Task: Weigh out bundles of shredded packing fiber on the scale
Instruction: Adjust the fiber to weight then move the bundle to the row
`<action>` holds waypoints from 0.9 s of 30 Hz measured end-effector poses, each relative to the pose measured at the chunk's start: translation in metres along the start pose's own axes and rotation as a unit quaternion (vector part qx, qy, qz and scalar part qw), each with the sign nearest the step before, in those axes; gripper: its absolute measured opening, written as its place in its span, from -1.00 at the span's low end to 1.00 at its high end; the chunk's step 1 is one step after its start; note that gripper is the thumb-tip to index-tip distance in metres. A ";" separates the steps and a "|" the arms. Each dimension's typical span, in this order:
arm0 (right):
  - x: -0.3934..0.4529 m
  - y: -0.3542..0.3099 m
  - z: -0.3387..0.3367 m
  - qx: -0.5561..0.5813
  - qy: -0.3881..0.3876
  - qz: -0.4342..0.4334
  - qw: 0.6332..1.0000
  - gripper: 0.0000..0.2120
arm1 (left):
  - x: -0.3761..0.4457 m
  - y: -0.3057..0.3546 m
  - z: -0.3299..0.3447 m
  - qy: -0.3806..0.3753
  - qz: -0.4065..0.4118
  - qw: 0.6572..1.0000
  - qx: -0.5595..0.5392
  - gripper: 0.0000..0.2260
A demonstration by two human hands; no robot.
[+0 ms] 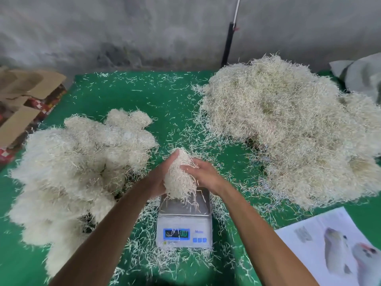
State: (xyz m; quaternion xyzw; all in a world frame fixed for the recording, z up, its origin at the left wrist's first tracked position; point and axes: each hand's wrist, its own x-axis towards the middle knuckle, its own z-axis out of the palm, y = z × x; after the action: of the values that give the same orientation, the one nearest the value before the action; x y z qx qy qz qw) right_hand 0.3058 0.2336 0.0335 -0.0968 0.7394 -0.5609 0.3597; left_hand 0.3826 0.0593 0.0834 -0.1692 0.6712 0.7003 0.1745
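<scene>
Head view shows the left hand (159, 178) and right hand (203, 174) cupped around a fiber bundle (179, 176), fingers curled on it. It hangs just above the scale (184, 219) on the green table (127, 96).

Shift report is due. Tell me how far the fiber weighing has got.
Done, it seems: a heap of pale clumps lies left of the scale. In hand: the left hand and right hand hold one bundle over the pan. Left: the big loose pile on the right.
</scene>
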 end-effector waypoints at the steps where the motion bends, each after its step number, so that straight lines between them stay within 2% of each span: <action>1: -0.001 0.001 0.004 0.000 0.012 -0.018 1.000 -0.21 | 0.001 -0.010 -0.009 -0.001 0.011 1.000 -0.007 -0.26; 3: -0.004 0.001 0.010 0.032 0.081 -0.070 0.994 -0.54 | -0.008 -0.022 -0.025 0.030 0.033 0.998 0.033 -0.26; 5: -0.006 0.002 0.015 0.033 0.197 -0.108 0.974 -0.69 | -0.015 -0.037 -0.038 0.064 0.052 0.996 0.030 -0.31; 7: -0.009 0.008 0.019 0.020 0.230 -0.103 0.968 -0.65 | -0.026 -0.050 -0.044 0.069 0.050 0.996 -0.025 -0.45; 8: -0.012 0.014 0.021 -0.017 0.211 -0.079 0.974 -0.61 | -0.029 -0.054 -0.044 0.089 0.047 0.994 -0.030 -0.54; 10: -0.019 0.030 0.021 -0.142 0.169 -0.021 0.975 -0.56 | -0.034 -0.058 -0.043 0.128 -0.018 0.991 -0.046 -0.61; 13: -0.032 0.053 0.012 -0.270 0.184 0.010 0.945 -0.39 | -0.040 -0.069 -0.041 0.142 -0.021 0.989 0.035 -0.61; 16: -0.038 0.064 0.008 -0.218 0.253 0.016 0.942 -0.30 | -0.042 -0.076 -0.044 0.181 -0.001 0.982 0.059 -0.65; 19: -0.040 0.064 0.010 -0.172 0.293 0.012 0.940 -0.35 | -0.041 -0.078 -0.044 0.205 0.020 0.978 0.033 -0.67; 23: -0.043 0.060 0.018 -0.175 0.323 -0.005 0.930 -0.48 | -0.039 -0.082 -0.047 0.210 0.028 0.977 0.008 -0.67; 27: -0.046 0.062 0.024 -0.199 0.333 -0.020 0.921 -0.32 | -0.042 -0.086 -0.050 0.206 0.027 0.978 -0.009 -0.70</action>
State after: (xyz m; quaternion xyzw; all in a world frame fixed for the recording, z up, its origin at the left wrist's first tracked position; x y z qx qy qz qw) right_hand 0.3701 0.2624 -0.0054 0.0112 0.9109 -0.4087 0.0549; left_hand 0.4602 0.0124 0.0252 -0.2929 0.6910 0.6608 0.0125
